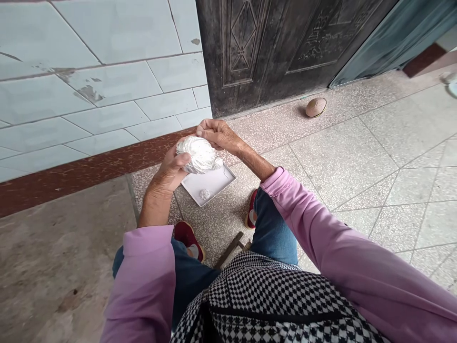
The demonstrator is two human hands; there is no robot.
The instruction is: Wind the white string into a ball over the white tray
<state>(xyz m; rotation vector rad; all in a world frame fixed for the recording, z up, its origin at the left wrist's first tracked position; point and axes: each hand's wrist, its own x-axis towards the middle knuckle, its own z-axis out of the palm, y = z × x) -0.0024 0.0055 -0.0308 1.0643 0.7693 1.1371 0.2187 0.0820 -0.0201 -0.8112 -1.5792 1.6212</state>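
A large ball of white yarn [200, 155] rests in my left hand [170, 169], whose fingers wrap its side and underside with the thumb lying across the front. At the far right edge of the ball, my right hand [219, 136] is closed in a pinch. Any strand between those fingertips is too fine to make out. A small knob of yarn [217, 164] sticks out at the ball's lower right. Below the hands, a shallow white box [219, 180] stands on the floor, partly hidden by the ball. Inside it lies a much smaller ball of white yarn [205, 194].
Tiled wall [117, 85] and a dark carved door [271, 57] rise ahead. A worn brownish ball [316, 107] sits by the doorstep. My red shoes [187, 238] flank the box, and part of a wooden stool [230, 250] shows between my legs.
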